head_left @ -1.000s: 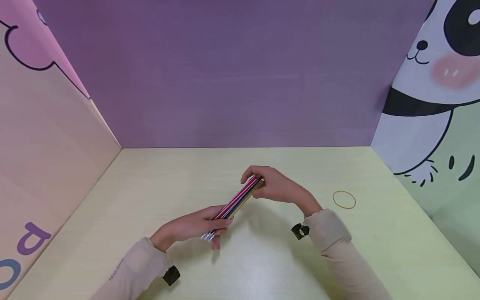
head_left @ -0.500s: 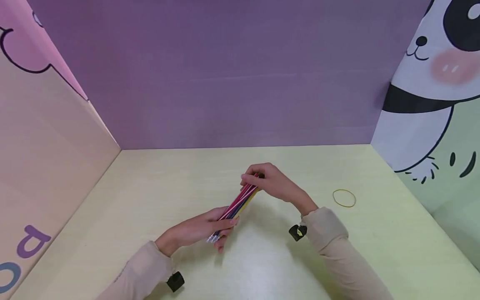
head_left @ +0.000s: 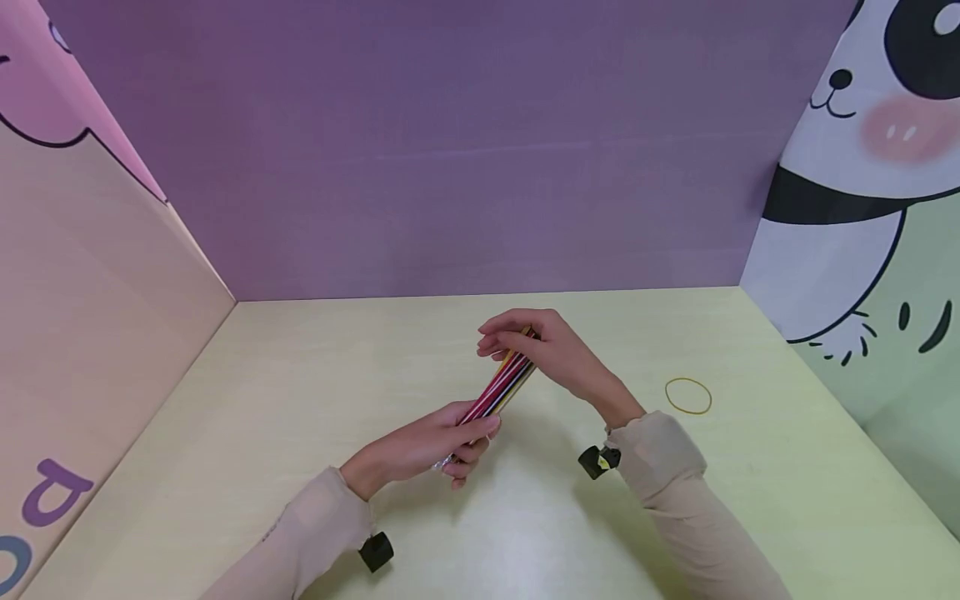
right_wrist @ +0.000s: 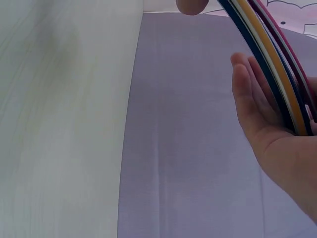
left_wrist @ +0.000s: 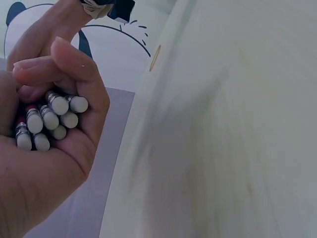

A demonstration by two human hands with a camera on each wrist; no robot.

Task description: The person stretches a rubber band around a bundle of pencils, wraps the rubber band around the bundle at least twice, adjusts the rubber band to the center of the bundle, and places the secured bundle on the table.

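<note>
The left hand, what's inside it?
The left hand holds a bundle of pencils. Their white erasers poke out. Its curled fingers cover some of the pencils' sides, so that part can't be seen.

Two sleeved forearms slant inward from the bottom of the head view, the left forearm (head_left: 300,537) from lower left and the right forearm (head_left: 708,508) from lower right. The left hand (head_left: 431,443), near the lower middle, is curled in a grip, its thumb (head_left: 480,428) laid across the top and its fingers (head_left: 459,470) bent underneath. Higher and just right of centre, the right hand (head_left: 557,352) bends at the wrist (head_left: 621,402), its fingers (head_left: 506,321) loosely extended toward the left of the frame. The right wrist view shows that palm cupped upward, lightly bent.
</note>
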